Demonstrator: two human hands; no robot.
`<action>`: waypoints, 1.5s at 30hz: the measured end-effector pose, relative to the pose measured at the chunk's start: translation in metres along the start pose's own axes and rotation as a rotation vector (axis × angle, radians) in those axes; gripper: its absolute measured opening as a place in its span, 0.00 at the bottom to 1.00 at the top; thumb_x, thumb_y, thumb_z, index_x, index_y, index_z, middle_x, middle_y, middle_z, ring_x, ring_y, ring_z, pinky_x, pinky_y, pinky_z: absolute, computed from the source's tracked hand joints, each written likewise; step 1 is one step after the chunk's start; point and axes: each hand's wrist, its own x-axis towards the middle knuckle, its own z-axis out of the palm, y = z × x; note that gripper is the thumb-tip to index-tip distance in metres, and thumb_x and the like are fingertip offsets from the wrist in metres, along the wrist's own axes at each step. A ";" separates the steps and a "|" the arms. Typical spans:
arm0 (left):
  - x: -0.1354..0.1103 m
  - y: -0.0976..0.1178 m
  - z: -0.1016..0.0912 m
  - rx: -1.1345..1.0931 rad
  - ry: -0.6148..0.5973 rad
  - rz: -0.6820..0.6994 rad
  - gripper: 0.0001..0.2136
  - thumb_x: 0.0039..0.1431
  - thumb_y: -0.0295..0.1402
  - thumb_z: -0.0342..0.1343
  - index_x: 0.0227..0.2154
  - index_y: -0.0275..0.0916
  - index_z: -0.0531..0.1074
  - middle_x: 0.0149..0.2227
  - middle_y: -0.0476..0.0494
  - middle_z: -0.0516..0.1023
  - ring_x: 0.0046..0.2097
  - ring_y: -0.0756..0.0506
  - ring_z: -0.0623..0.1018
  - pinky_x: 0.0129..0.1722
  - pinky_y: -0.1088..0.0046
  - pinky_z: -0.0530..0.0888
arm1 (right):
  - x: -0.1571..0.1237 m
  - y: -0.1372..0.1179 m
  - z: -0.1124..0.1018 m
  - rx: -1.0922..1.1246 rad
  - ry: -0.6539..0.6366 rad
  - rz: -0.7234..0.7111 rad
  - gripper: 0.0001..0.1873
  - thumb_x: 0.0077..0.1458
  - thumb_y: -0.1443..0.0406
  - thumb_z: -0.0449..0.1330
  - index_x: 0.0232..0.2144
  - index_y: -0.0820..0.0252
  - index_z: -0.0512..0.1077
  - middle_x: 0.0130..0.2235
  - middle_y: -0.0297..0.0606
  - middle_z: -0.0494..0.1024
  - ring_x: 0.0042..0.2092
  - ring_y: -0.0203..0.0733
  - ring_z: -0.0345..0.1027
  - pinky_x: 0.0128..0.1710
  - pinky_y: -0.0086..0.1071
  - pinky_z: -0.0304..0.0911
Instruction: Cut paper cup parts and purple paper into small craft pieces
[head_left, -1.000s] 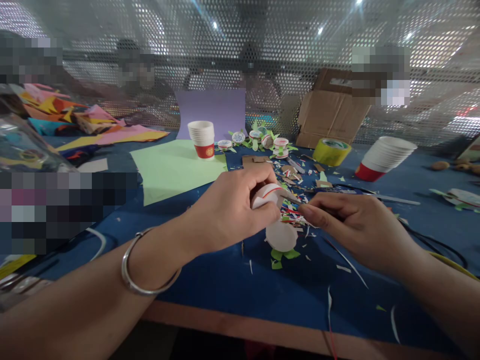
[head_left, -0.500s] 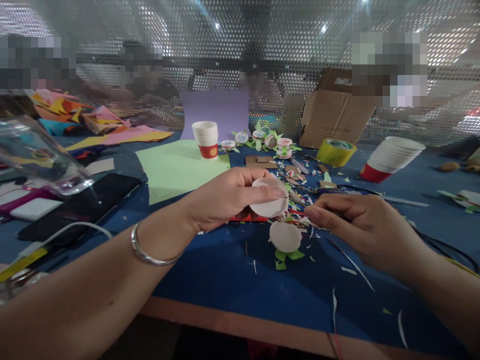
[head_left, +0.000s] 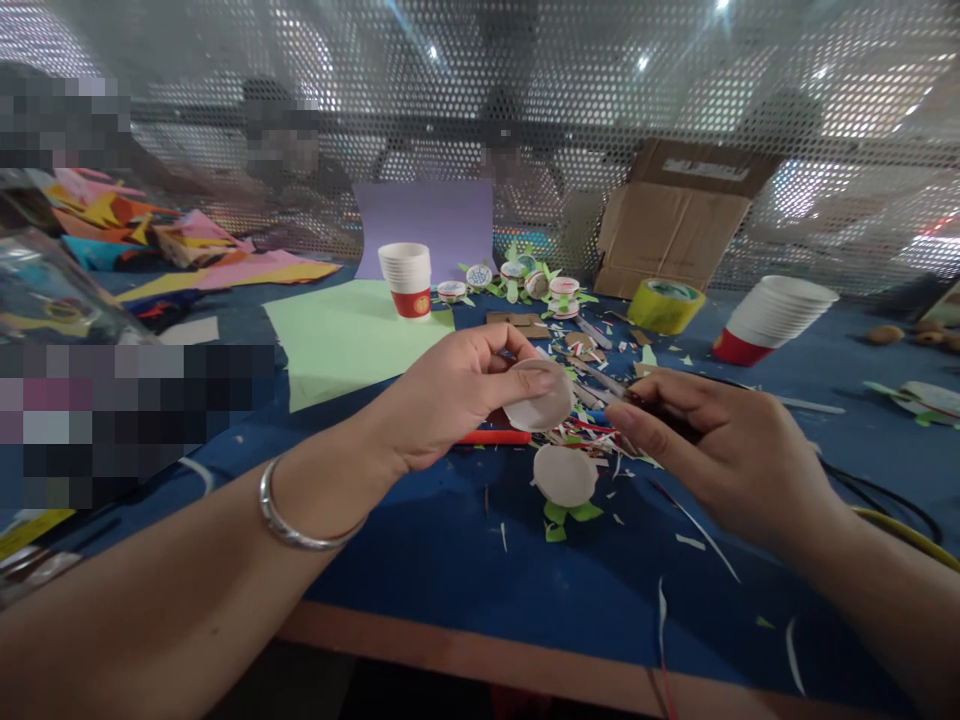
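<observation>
My left hand point(head_left: 487, 375) pinches a white round paper-cup base point(head_left: 547, 405), its thumb flat on the pale face and its fingers behind. To the right, my right hand point(head_left: 697, 440) is closed around scissors point(head_left: 600, 380), with slim blades pointing at the cup base and the handles mostly hidden in my fingers. Blades and cup base look slightly apart. Below them on the table lies another white cup base point(head_left: 566, 476) with green paper pieces point(head_left: 562, 520) sticking out from under it. A red stick-like thing point(head_left: 495, 437) lies beneath my left hand.
Paper scraps point(head_left: 592, 435) litter the blue table point(head_left: 435, 570). Behind stand stacked paper cups point(head_left: 405, 270), more cups point(head_left: 776, 315), yellow tape point(head_left: 666, 305), a cardboard box point(head_left: 675, 230) and finished paper turtles point(head_left: 517, 275). Green paper point(head_left: 337, 340) lies left. A perforated screen point(head_left: 450, 110) rises behind.
The scissor blades now show plainly, spread and angled up toward the cup base. My left hand keeps its hold on the base. The whole view has shifted slightly.
</observation>
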 end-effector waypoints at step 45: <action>-0.003 -0.009 0.013 -0.143 -0.224 -0.199 0.13 0.47 0.33 0.72 0.33 0.35 0.76 0.31 0.47 0.80 0.32 0.50 0.78 0.34 0.74 0.73 | 0.002 -0.005 0.008 0.855 -0.228 0.256 0.16 0.54 0.55 0.69 0.32 0.62 0.73 0.26 0.30 0.67 0.24 0.26 0.54 0.22 0.22 0.52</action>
